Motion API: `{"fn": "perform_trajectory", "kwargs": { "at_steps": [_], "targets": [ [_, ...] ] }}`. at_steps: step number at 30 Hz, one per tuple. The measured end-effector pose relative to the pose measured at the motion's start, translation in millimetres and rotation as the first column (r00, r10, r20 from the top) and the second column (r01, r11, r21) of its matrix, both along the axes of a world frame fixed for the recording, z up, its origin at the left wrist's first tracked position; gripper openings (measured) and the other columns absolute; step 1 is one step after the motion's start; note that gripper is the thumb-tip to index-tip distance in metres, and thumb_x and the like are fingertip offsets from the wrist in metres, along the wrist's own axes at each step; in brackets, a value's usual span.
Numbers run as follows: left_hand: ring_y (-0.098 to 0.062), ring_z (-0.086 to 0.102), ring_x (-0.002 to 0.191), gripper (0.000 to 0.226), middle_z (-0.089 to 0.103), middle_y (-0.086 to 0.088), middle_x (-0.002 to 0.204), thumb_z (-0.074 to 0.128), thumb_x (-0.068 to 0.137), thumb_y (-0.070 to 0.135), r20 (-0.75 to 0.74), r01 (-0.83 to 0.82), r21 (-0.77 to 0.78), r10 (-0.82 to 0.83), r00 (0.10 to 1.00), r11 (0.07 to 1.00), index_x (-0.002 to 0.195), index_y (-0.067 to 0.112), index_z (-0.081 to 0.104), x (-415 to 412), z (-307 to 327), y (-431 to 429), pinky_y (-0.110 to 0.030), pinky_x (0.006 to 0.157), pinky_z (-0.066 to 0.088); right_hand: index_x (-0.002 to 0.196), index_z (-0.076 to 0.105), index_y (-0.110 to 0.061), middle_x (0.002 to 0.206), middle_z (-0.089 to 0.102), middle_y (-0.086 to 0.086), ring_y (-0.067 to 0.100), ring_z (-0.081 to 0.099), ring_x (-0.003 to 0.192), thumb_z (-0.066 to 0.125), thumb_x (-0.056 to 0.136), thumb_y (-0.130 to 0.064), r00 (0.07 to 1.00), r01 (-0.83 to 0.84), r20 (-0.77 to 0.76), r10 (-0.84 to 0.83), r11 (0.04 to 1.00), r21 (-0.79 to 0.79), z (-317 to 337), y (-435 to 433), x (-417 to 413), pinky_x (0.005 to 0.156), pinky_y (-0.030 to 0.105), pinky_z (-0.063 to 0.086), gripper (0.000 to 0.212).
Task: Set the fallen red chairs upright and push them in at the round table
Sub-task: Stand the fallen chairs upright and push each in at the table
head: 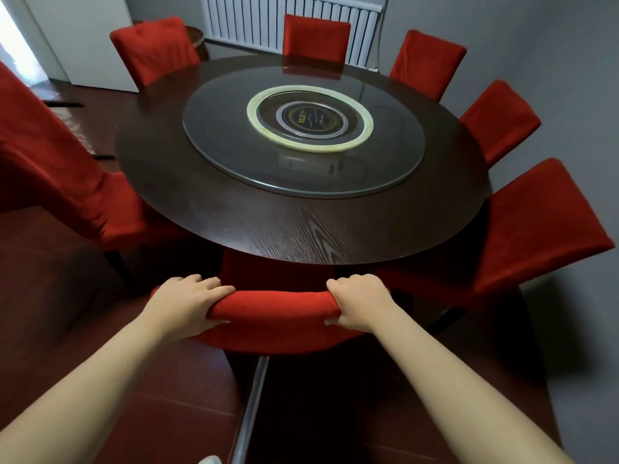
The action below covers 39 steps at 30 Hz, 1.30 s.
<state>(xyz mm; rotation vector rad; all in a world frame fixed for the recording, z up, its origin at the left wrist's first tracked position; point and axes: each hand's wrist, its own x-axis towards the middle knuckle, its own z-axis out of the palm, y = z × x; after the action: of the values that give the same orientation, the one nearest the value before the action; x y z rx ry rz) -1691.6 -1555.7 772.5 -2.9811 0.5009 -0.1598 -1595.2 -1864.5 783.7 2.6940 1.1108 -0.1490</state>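
A red-covered chair (273,304) stands upright right in front of me, its seat tucked under the near edge of the dark round table (278,226). My left hand (191,301) grips the left end of its backrest top. My right hand (360,301) grips the right end. Several other red chairs stand upright around the table: one at the near right (536,229), one at the left (57,162), and others along the far side (316,38).
A glass turntable (301,165) with a round hotplate in its middle lies on the table. A white radiator (254,18) lines the back wall. Grey wall runs close behind the right chairs. A metal floor strip (253,403) crosses the dark red floor below me.
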Motion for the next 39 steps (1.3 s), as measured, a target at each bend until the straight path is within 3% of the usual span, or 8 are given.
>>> {"fn": "perform_trajectory", "kwargs": {
  "at_steps": [2,8,14,20,26,29,32,39],
  "targets": [
    [-0.023,0.064,0.061,0.06,0.068,0.006,0.083,0.085,0.052,0.058,-0.01,0.012,0.021,-0.011,1.0,1.0,0.104,0.029,0.072,6,2,-5,-0.028,0.051,0.05,0.102,0.049,-0.019,0.105,0.065,0.002,0.029,0.063,0.095,0.064,0.075,-0.063,1.0,-0.001,0.006,0.001,1.0,-0.012,-1,-11,-3,0.067,0.035,0.037,0.054],
    [-0.018,0.06,0.105,0.059,0.058,0.014,0.119,0.054,0.077,0.069,-0.153,-0.029,0.033,0.033,0.988,0.999,0.129,0.042,0.047,52,9,-31,-0.033,0.084,0.043,0.1,0.049,-0.022,0.104,0.065,-0.002,0.025,0.064,0.096,0.059,0.074,-0.069,0.995,0.102,0.018,-0.101,0.995,-0.022,5,-43,4,0.07,0.033,0.042,0.055],
    [-0.025,0.068,0.08,0.056,0.068,0.008,0.094,0.072,0.064,0.064,-0.067,0.046,-0.027,-0.048,0.997,0.999,0.11,0.033,0.066,66,-1,-54,-0.033,0.066,0.049,0.111,0.048,-0.023,0.109,0.061,-0.004,0.023,0.061,0.098,0.054,0.079,-0.068,0.997,0.066,0.054,-0.062,0.995,-0.07,3,-73,20,0.072,0.034,0.044,0.055],
    [-0.016,0.062,0.103,0.059,0.062,0.015,0.112,0.058,0.072,0.071,-0.074,-0.031,-0.044,0.028,0.997,0.999,0.123,0.042,0.052,88,13,-67,-0.028,0.077,0.041,0.116,0.049,-0.024,0.113,0.059,-0.004,0.022,0.059,0.103,0.057,0.079,-0.066,0.991,0.095,0.103,-0.089,0.994,-0.054,16,-80,44,0.076,0.034,0.043,0.057],
    [-0.022,0.065,0.096,0.056,0.065,0.011,0.105,0.065,0.072,0.065,-0.072,-0.033,-0.083,0.027,0.997,0.996,0.119,0.036,0.058,84,11,-77,-0.031,0.074,0.043,0.104,0.06,-0.025,0.098,0.06,-0.002,0.024,0.056,0.094,0.071,0.066,-0.065,0.966,0.13,0.224,-0.126,0.991,-0.002,7,-90,32,0.078,0.036,0.04,0.056],
    [-0.026,0.068,0.081,0.054,0.069,0.006,0.094,0.076,0.064,0.06,-0.054,0.012,-0.071,-0.016,0.998,0.997,0.108,0.029,0.067,77,8,-89,-0.033,0.067,0.049,0.089,0.066,-0.025,0.084,0.06,-0.001,0.025,0.058,0.083,0.082,0.049,-0.062,0.927,0.171,0.318,-0.197,0.979,0.107,-1,-102,20,0.074,0.039,0.043,0.057],
    [-0.026,0.069,0.071,0.055,0.071,0.005,0.088,0.083,0.056,0.056,-0.009,0.027,-0.061,-0.028,1.0,0.998,0.1,0.026,0.071,73,7,-95,-0.033,0.061,0.051,0.089,0.065,-0.026,0.084,0.059,-0.001,0.025,0.057,0.083,0.083,0.048,-0.062,0.913,0.207,0.331,-0.237,0.97,0.123,-10,-108,13,0.076,0.041,0.042,0.057],
    [-0.018,0.059,0.105,0.06,0.059,0.015,0.114,0.06,0.07,0.073,-0.125,-0.124,-0.007,0.122,0.985,0.992,0.122,0.045,0.051,79,14,-90,-0.035,0.081,0.042,0.113,0.053,-0.03,0.109,0.055,-0.003,0.023,0.049,0.104,0.068,0.069,-0.065,0.922,0.327,0.18,-0.343,0.938,0.114,-5,-92,21,0.086,0.039,0.035,0.058]
  ]
}}
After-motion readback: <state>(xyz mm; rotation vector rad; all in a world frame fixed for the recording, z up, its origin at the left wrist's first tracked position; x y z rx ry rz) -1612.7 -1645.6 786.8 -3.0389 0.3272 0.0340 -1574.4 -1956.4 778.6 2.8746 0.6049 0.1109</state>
